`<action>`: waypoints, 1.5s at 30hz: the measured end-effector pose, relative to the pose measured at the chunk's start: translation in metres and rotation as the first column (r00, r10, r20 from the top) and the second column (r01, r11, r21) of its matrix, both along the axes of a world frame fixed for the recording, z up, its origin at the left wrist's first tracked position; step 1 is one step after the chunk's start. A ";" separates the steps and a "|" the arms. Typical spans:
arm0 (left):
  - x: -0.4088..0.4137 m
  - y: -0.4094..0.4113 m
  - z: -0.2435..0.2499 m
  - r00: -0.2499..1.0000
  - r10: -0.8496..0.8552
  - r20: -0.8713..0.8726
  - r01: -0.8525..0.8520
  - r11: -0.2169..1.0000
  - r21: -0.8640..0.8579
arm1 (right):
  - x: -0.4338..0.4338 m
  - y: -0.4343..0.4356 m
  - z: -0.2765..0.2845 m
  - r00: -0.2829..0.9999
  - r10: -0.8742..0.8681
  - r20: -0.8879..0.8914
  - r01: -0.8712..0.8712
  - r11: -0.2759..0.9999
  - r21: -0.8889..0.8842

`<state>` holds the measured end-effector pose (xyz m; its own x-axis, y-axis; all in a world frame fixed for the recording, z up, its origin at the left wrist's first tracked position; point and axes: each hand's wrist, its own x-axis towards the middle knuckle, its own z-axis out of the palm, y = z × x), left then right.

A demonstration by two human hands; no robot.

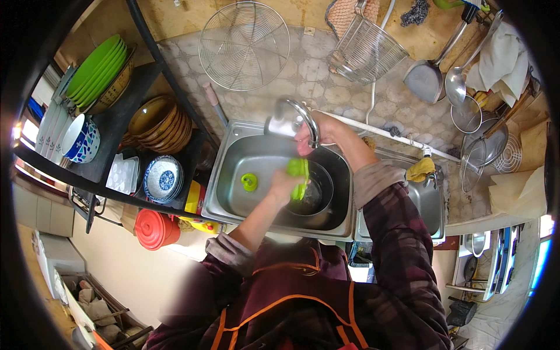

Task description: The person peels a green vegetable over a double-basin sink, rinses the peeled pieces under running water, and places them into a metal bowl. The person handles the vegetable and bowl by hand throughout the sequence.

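My left hand [285,184] grips a bright green plastic item [299,178], blurred by motion, over the sink. Below and right of it sits a round black pan [321,192] in the stainless steel sink basin [238,157]. A small round green piece [249,182] with a raised centre lies on the basin floor to the left. My right hand [326,130] is up at the curved chrome faucet [310,124], partly behind its spout. Something pink shows at its fingers; whether that is a held thing or fingertips, I cannot tell.
A black shelf [131,87] on the left holds green plates [96,70], brown bowls [159,124] and patterned bowls [164,179]. A red lidded bucket [156,229] stands below. A second basin [422,205] with a yellow cloth [421,169] adjoins right. Wire strainers [244,46] and ladles hang behind.
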<state>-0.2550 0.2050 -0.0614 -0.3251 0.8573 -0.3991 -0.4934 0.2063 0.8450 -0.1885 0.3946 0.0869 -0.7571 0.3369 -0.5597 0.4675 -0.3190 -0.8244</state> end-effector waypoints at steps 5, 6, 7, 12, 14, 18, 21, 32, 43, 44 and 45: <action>0.001 0.001 0.006 1.000 0.013 0.022 -0.013 0.999 0.036 | -0.001 0.001 0.011 0.998 0.009 0.063 -0.024 0.971 0.239; 0.001 0.002 0.006 1.000 0.027 0.008 -0.028 0.999 0.025 | 0.000 -0.001 0.015 0.997 0.038 0.066 -0.054 0.964 0.262; 0.002 0.002 0.006 0.999 0.042 -0.006 -0.042 0.999 0.015 | 0.000 -0.002 0.018 0.995 0.067 0.070 -0.084 0.955 0.285; 0.006 0.006 0.007 0.982 0.076 -0.173 -0.083 0.996 -0.030 | -0.001 -0.003 0.024 0.994 0.051 0.092 -0.077 0.946 0.314; 0.006 0.008 0.003 0.960 0.083 -0.269 -0.099 0.994 -0.047 | -0.001 0.002 0.017 0.992 0.082 0.091 -0.111 0.922 0.370; 0.006 0.007 0.005 0.945 0.088 -0.316 -0.110 0.993 -0.051 | -0.003 0.007 0.011 0.988 0.083 0.127 -0.126 0.914 0.387; 0.006 0.008 0.004 0.935 0.101 -0.339 -0.126 0.991 -0.053 | -0.003 0.009 0.008 0.978 0.145 0.149 -0.198 0.870 0.452; 0.004 0.010 0.002 0.928 0.095 -0.360 -0.110 0.994 -0.022 | 0.009 0.023 -0.014 0.969 0.224 0.106 -0.245 0.813 0.528; 0.000 0.004 0.013 0.909 0.082 -0.408 -0.065 0.996 0.055 | 0.063 -0.079 -0.158 0.828 -0.448 -0.336 0.526 0.828 0.192; -0.007 0.004 -0.006 0.955 0.122 -0.271 -0.087 0.986 0.139 | 0.063 -0.081 -0.159 0.765 -0.513 -0.389 0.575 0.816 0.054; -0.009 0.003 -0.001 0.981 0.109 -0.161 -0.089 0.988 0.127 | 0.066 -0.081 -0.155 0.763 -0.504 -0.406 0.578 0.812 0.078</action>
<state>-0.2643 0.2082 -0.0626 -0.4641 0.8556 -0.2291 -0.3563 0.0564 0.9327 -0.1226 0.3134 -0.0683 -0.5451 0.8197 -0.1759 -0.0674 -0.2520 -0.9654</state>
